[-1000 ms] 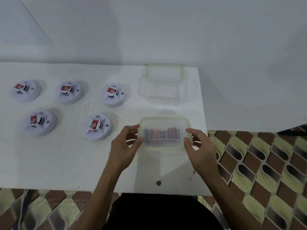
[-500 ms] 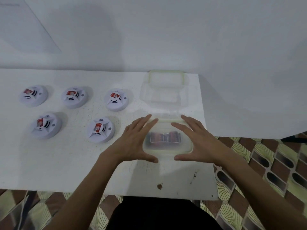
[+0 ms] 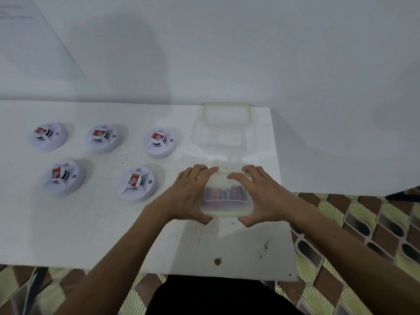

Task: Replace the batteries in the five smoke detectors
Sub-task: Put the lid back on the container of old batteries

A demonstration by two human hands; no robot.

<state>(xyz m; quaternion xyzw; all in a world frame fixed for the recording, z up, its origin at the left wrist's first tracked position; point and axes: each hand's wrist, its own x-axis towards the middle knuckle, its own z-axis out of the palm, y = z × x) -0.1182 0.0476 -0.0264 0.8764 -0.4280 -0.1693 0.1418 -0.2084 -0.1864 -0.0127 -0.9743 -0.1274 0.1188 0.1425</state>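
Five white round smoke detectors on the white table [image 3: 68,223], left half, each with a red-labelled battery showing in its top. Back row of three: one far left [image 3: 48,136], one in the middle [image 3: 103,138], one to the right [image 3: 160,142]. Front row of two: one at left [image 3: 63,176], one nearer the centre [image 3: 137,183], just left of the left hand. All five apart from each other, none touched.

Right of the front detector, a translucent lidded container [image 3: 226,196] with a pale green rim, flat on the table near its right edge. Inside, blurred through the plastic, a row of dark reddish batteries [image 3: 225,193]; number not readable.

Left hand [image 3: 189,196] laid over the container's left side, fingers spread across the far left corner of the lid, thumb hooked under the near edge. Right hand [image 3: 264,196] mirrored on the right side, fingers over the far right corner, thumb at the near edge. Both clasped around the container, palms down. Whether pressing or lifting the lid, not clear.

Behind it, against the wall, a second clear container [image 3: 227,130] with the same green rim, seemingly empty, well apart from the hands.

Beyond the table's right and near edges, a brown and yellow patterned floor [image 3: 363,235]. Plain white wall [image 3: 204,53] behind the table.
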